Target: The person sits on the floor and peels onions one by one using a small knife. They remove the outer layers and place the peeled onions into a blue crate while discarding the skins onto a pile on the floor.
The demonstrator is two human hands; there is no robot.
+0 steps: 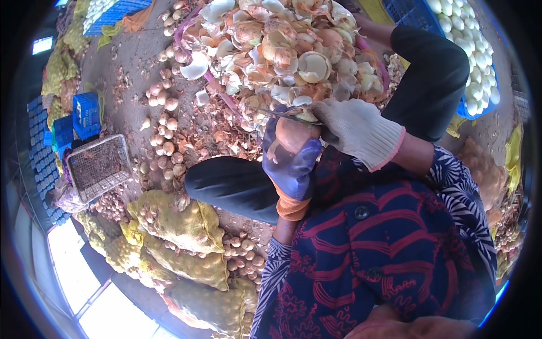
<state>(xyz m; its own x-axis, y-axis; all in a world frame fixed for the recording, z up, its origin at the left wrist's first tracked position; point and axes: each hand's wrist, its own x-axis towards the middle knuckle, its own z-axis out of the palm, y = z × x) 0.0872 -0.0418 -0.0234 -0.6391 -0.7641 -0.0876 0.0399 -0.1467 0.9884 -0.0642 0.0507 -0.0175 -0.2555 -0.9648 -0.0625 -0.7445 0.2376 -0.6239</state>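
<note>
My left hand (299,163), in a purple glove with an orange cuff, is closed round a brown-skinned onion (294,136) in front of my lap. A white knit glove covers my right hand (361,131), which grips a knife. The thin dark knife blade (289,116) lies across the far end of the onion, pointing left. Its handle is mostly hidden by the glove. Just beyond both hands rises a big heap of onion skins and cut onion ends (271,48), with a pink rim (213,85) showing at its left side.
Loose unpeeled onions (166,148) lie on the floor to the left. Full yellow mesh sacks (178,220) stand near left, and a wire-mesh crate (100,168) farther left. At the right, a blue crate (470,107) holds peeled white onions (477,70). My bent legs (228,183) flank the heap.
</note>
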